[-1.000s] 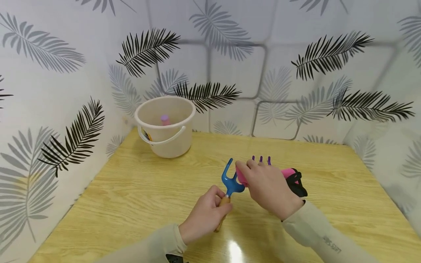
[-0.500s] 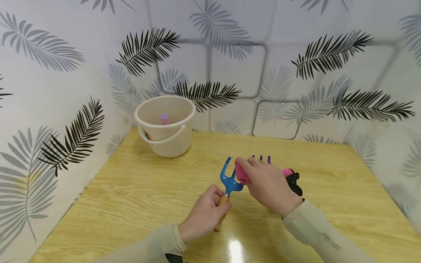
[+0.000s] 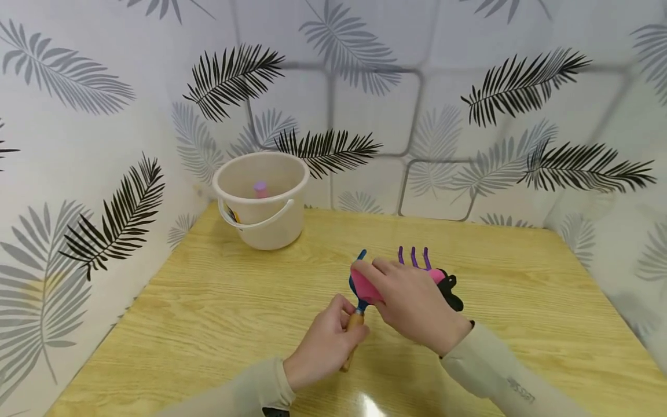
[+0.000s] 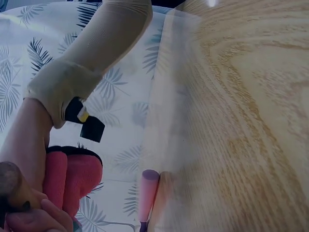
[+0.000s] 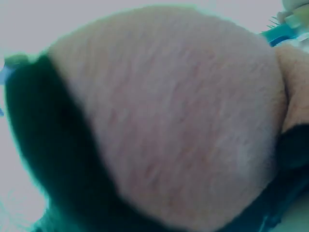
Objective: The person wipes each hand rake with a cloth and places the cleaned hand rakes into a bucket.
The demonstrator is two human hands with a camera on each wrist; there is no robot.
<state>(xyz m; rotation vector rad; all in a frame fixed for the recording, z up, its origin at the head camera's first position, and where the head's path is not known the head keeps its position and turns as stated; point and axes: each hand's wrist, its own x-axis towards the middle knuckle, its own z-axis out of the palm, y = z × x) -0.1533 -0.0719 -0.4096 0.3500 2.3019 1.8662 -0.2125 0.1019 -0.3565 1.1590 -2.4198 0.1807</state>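
Note:
My left hand [image 3: 327, 339] grips the wooden handle of a blue garden hand fork [image 3: 352, 341], its head pointing away from me. A pink cloth with black edging [image 3: 366, 285] is pinched in my right hand [image 3: 414, 301] and laid over the fork's head, so only one tine tip and the neck show. The cloth's black-edged end [image 3: 449, 292] sticks out behind the right hand. In the left wrist view the cloth [image 4: 79, 180] hangs in folds beside the fork's handle end [image 4: 12, 183]. The right wrist view is mostly filled by blurred skin and dark fabric.
Just beyond the right hand lies a purple hand rake [image 3: 414, 256], its tines pointing to the wall; its pink handle [image 4: 148, 193] shows in the left wrist view. A cream bucket [image 3: 271, 231] stands at the back left with a pink handle [image 3: 261, 189] inside.
My right hand has moved left with the cloth, which now covers most of the blue fork head. More of the purple rake shows. The left hand holds nearly still.

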